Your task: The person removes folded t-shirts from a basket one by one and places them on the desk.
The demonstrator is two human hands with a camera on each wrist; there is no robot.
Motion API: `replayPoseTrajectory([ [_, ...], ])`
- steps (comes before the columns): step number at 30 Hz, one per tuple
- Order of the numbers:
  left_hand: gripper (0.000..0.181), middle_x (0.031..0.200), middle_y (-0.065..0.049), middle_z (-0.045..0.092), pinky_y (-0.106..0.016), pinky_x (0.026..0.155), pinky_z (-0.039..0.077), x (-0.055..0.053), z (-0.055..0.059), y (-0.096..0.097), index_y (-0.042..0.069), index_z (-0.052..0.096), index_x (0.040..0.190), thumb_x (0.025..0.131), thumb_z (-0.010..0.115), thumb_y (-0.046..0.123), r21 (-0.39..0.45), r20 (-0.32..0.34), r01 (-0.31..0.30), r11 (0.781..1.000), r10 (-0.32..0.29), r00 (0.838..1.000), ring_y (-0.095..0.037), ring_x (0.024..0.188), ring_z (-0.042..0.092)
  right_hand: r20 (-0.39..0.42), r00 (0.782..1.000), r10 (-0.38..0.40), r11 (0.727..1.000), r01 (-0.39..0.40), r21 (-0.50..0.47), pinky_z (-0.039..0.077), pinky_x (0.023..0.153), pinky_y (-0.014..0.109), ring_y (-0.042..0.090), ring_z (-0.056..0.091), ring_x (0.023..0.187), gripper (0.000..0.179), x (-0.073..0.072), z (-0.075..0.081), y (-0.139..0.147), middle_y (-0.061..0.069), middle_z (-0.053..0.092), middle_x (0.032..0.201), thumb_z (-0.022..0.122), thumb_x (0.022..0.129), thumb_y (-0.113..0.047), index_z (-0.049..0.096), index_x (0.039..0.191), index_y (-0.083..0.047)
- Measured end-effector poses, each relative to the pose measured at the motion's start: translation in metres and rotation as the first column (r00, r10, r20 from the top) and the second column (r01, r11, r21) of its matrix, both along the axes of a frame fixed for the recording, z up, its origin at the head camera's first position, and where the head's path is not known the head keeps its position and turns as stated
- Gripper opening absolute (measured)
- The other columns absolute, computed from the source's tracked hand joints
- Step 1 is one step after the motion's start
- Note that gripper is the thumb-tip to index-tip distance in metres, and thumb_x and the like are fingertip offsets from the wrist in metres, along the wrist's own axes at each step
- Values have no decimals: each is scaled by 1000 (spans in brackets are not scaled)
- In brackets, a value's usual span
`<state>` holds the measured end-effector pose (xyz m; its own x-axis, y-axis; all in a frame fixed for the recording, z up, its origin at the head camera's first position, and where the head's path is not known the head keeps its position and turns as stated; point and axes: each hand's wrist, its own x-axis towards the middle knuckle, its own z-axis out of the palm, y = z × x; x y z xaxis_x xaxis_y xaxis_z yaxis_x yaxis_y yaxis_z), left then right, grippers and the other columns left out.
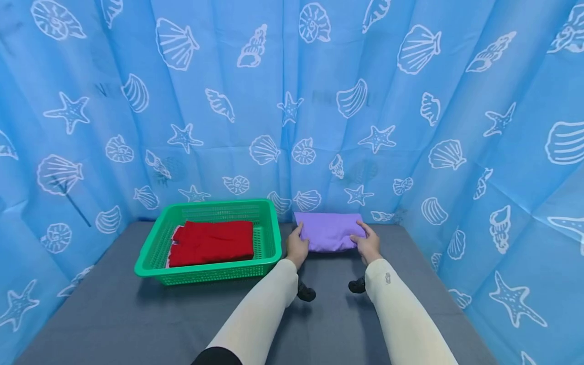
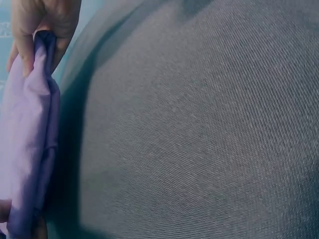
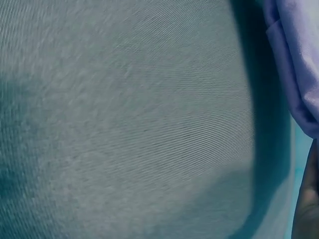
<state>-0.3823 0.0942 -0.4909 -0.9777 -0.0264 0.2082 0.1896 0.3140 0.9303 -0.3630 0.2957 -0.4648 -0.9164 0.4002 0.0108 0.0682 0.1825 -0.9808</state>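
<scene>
A folded purple cloth is held between both hands near the back of the table, its layered edge showing in the left wrist view. My left hand grips its left end, thumb on the near face. At the other end, my right hand pinches the cloth, thumb in front and fingers behind. In the left wrist view the right hand has the folded layers between thumb and fingers. Only a corner of the purple cloth enters the right wrist view. A shadow beneath suggests the cloth is raised off the tabletop.
Left of the hands stands a green plastic basket with perforated walls. Folded red cloth lies in it, with a pale edge at its left. Grey fabric covers the table. A blue shell-print curtain hangs behind and at both sides.
</scene>
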Motion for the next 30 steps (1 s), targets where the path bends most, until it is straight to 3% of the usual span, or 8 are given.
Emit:
replayPoseTrajectory([
  [5,66,142,-6,31,-36,101,28,-4,-11,-3,8,32,140,77,48,-7,45,89,99,994,-103,991,-22,130,24,10,1000,2,1000,-1,-29,42,82,24,23,25,127,57,-1,-13,1,12,25,144,59,82,6,44,134,-12],
  [9,71,144,-5,28,-36,96,32,-5,-13,-5,12,29,141,75,50,-5,32,160,158,987,-161,974,-21,131,22,37,999,-11,999,13,-46,44,64,16,25,30,122,57,-1,-21,4,11,23,145,58,83,6,43,135,-14],
  [12,71,144,-8,29,-36,96,32,-7,-14,-5,8,32,140,74,49,-9,28,150,179,983,-182,972,-24,131,22,36,999,-18,999,20,-49,45,74,21,26,26,126,57,-2,-24,6,11,21,146,57,84,5,41,136,-14],
  [17,67,140,-9,34,-30,86,39,-5,-19,-3,7,37,137,74,46,-16,39,146,149,988,-153,977,-21,126,32,34,999,-22,999,23,-26,38,92,34,26,19,130,57,-3,-23,10,11,21,146,57,85,4,40,137,-14],
  [22,66,140,-14,33,-24,63,49,4,-23,4,9,38,137,78,48,-19,179,191,147,973,-181,965,-18,91,57,28,999,-34,999,34,2,43,68,18,29,31,121,59,1,-22,21,11,22,145,56,85,3,38,138,-15],
  [24,64,140,-16,33,-24,63,51,7,-24,7,8,40,136,79,50,-18,211,197,134,968,-177,964,-18,77,61,32,999,-34,999,34,11,42,62,15,27,32,120,59,2,-23,24,10,23,145,56,85,3,38,138,-15],
  [27,59,138,-16,36,-25,63,51,9,-24,8,6,44,133,79,53,-16,201,194,88,976,-128,973,-16,70,62,42,999,-11,1000,11,15,44,76,23,27,25,127,59,3,-23,24,12,20,146,55,87,3,35,140,-14],
  [30,53,133,-15,43,-24,60,51,9,-22,6,4,49,129,80,56,-12,166,190,52,985,-84,978,-14,70,62,84,996,-15,998,10,64,34,96,38,30,16,132,57,2,-23,23,16,19,146,54,88,-1,34,140,-13],
])
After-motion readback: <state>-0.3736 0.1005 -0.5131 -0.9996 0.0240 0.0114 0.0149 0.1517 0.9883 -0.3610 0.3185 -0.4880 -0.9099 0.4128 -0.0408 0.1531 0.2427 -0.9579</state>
